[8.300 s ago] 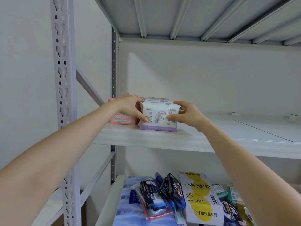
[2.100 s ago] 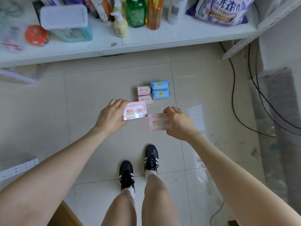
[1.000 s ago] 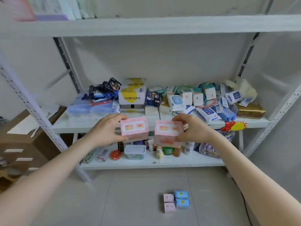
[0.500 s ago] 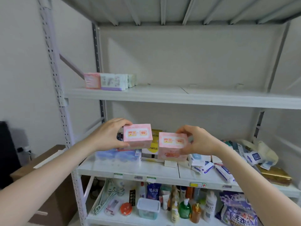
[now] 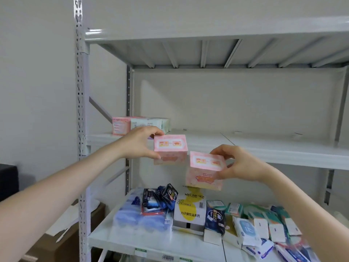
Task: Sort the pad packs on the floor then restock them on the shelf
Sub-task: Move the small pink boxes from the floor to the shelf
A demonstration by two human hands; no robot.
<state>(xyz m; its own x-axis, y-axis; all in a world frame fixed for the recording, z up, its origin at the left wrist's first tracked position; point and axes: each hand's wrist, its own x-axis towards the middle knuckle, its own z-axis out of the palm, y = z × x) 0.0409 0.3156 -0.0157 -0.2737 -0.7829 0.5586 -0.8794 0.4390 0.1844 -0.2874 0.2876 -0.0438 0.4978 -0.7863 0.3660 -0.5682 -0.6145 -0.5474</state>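
My left hand grips a pink pad pack by its left side, held up at the front edge of the white shelf board. My right hand holds a second pink pad pack by its right side, a little lower and to the right, below the shelf edge. On the shelf's far left stands a row of packs: a pink pack at the end and white packs beside it.
The grey upright post stands at the left. The lower shelf carries blue tissue packs, dark sachets, a white and yellow box and several small packs. A cardboard box sits at lower left.
I stood up from the floor with one pink pack in each hand. In the last half second both packs rose towards the upper shelf, the left one higher.
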